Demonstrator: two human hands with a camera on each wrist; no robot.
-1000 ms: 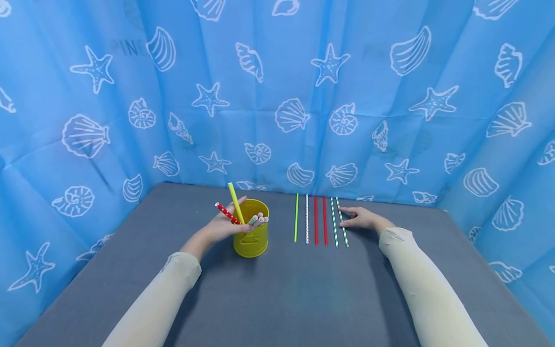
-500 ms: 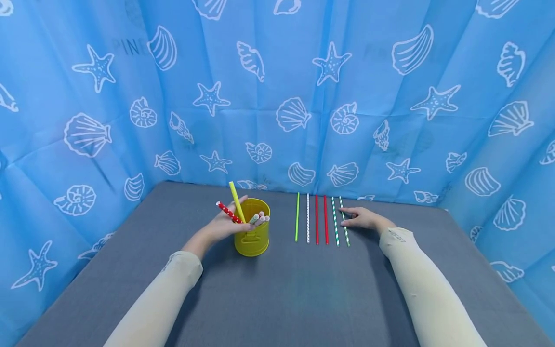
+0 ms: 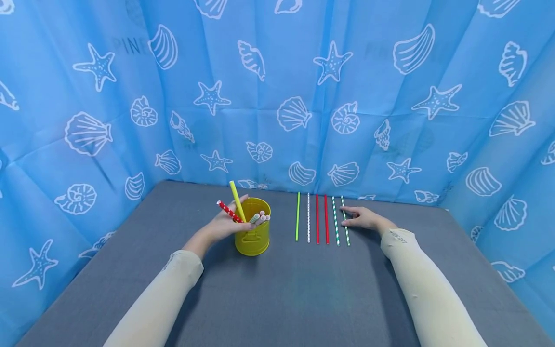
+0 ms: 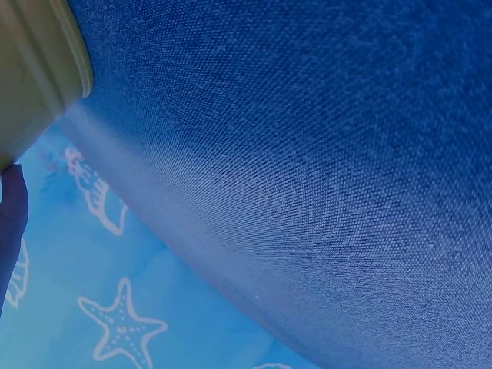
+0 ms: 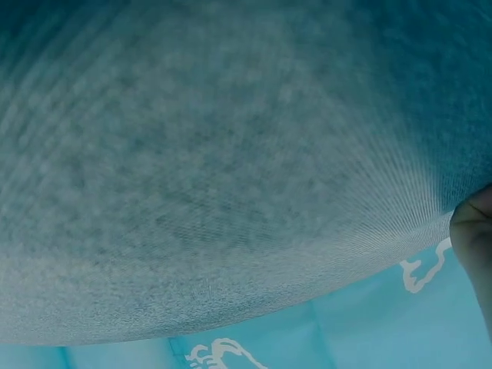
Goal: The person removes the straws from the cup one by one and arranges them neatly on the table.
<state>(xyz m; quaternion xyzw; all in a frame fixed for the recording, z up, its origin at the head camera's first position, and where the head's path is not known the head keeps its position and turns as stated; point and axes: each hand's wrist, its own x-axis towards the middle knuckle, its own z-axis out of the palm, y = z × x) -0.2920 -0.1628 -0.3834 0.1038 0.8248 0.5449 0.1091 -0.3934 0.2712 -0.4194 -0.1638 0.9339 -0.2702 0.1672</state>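
Note:
A yellow bucket (image 3: pixel 253 241) stands on the table with several paper straws in it: a plain yellow straw (image 3: pixel 236 200), a red straw with white dots (image 3: pixel 229 212) and paler ones by the rim. My left hand (image 3: pixel 223 224) grips its left side, thumb at the front, fingers behind. The bucket's lower part (image 4: pixel 38 69) shows in the left wrist view. Several straws lie side by side to the right. At the rightmost, a green-and-white striped straw (image 3: pixel 346 233), my right hand (image 3: pixel 362 218) rests with thumb and index fingertips apart, touching its right side.
Left of that straw lie another green-striped straw (image 3: pixel 336 226), two red straws (image 3: pixel 317 219), a white patterned straw (image 3: pixel 308 219) and a bright green straw (image 3: pixel 297 217). The grey table (image 3: pixel 295 299) ends at a blue shell-print curtain (image 3: pixel 277 86).
The far end of the rightmost green-striped straw has swung slightly right, bringing it closer to parallel with its neighbour. Both hands keep nearly the same places.

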